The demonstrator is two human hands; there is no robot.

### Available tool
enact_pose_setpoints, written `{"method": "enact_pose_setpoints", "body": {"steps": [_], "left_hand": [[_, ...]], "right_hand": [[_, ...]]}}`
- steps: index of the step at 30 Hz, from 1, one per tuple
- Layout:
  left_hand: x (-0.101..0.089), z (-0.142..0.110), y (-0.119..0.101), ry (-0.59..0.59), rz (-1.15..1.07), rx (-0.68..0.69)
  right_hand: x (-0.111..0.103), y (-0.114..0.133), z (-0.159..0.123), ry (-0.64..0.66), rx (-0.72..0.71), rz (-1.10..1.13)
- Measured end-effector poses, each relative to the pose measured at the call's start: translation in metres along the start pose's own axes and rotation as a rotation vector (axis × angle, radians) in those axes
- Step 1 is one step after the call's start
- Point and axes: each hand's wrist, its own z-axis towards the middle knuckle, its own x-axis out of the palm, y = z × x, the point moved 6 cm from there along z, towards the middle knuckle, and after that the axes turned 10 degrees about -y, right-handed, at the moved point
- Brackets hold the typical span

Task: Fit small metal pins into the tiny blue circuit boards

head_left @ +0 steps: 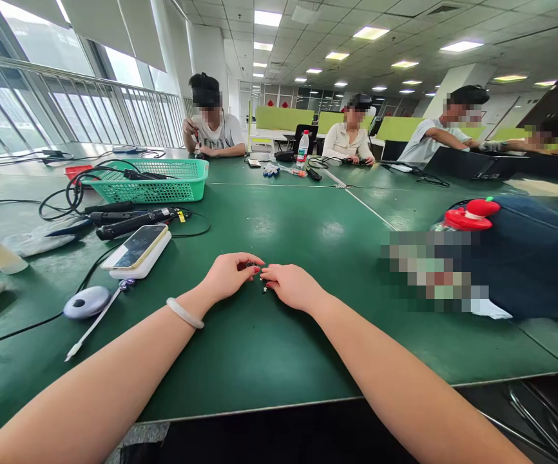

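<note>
Close together over the green tabletop (259,348), my two hands nearly meet at the fingertips. My left hand (228,276), with a pale bangle (185,314) on the wrist, is closed in a pinch on a small dark item (250,263) mostly covered by the fingers. My right hand (292,285) has its fingers bent and pressed together beside it; whatever they grip is hidden. A tiny dark piece with a whitish star-like bit (265,290) shows just below the right fingertips. Both items are too small to name.
Left of my arm are a phone (140,246) on a white block, a lilac round cable holder (87,302), black cabled tools (131,222) and a green basket (148,182). At right lies a dark blue bag (540,258). A water bottle (303,149) and several people are across the table.
</note>
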Motion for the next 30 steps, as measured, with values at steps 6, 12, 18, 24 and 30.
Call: {"method": "enact_pose_setpoints", "body": {"steps": [6,12,18,24,30], "left_hand": [[0.002,0.002,0.005,0.003,-0.030,-0.011],[0.003,0.003,0.011,0.017,-0.028,-0.005],[0.002,0.003,0.009,0.011,0.040,0.021],[0.001,0.001,0.004,0.017,0.103,0.025],[0.000,0.001,0.002,0.023,0.162,0.028]], "right_hand": [[-0.007,0.002,0.000,-0.066,0.000,0.077],[-0.008,0.008,0.002,-0.091,-0.062,0.032],[-0.003,0.010,0.002,-0.114,-0.111,-0.015],[-0.005,-0.004,0.003,-0.138,-0.014,0.048],[-0.012,-0.018,0.003,-0.177,0.149,0.173]]}}
